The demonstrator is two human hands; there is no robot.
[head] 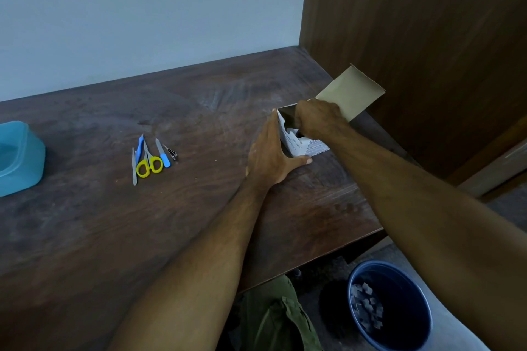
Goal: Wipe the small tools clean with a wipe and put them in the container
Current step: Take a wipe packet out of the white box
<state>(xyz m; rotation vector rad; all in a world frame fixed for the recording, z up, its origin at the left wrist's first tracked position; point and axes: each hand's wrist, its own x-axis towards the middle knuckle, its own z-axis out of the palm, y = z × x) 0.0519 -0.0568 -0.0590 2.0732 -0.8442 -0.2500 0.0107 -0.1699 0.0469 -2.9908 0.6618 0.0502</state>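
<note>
Right hand point(316, 118) reached into the wipe box point(299, 145), fingers hidden, grip unreadable; left hand point(271, 157) braced its side, fingers flat. Blue container point(20, 157) far left. Small tools point(152, 158) mid-table, unwiped. Advice: steady box, draw one wipe.

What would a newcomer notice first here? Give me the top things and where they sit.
Both hands at the white cardboard box near the table's right edge: the left hand steadies its side, the right hand reaches into the open top. Mid-table lies a row of small tools, the yellow-handled scissors brightest. A blue plastic container sits far left.
</note>
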